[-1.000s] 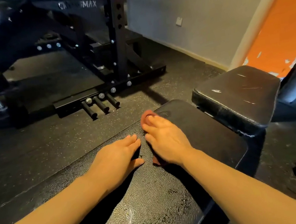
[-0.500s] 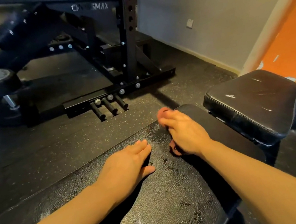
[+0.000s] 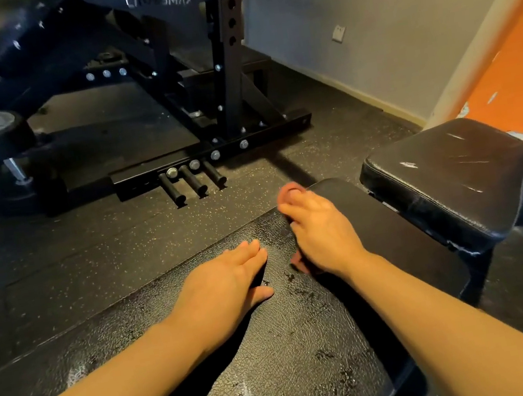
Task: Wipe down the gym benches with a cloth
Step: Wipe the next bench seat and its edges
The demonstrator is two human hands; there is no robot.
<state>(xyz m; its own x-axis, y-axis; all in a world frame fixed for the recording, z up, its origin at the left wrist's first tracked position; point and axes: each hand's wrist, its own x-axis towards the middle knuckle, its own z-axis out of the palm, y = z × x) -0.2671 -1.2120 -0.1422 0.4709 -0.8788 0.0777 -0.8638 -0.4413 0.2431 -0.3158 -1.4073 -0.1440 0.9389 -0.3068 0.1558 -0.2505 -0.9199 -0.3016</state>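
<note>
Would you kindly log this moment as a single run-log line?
right hand: presses pink cloth on bench pad | left hand: flat on pad | pad: wet droplets | seat pad: untouched

1. Bench pad (image 3: 277, 349) beneath both hands: black, leather-grained, speckled with wet spots.
2. Cloth (image 3: 288, 191) under the right hand (image 3: 322, 236): reddish-pink.
3. Seat pad (image 3: 448, 175) right of the hands: black, streaked with pale scuffs.
4. Floor (image 3: 92, 265) left of the left hand (image 3: 222, 286): black, light-flecked.
</note>
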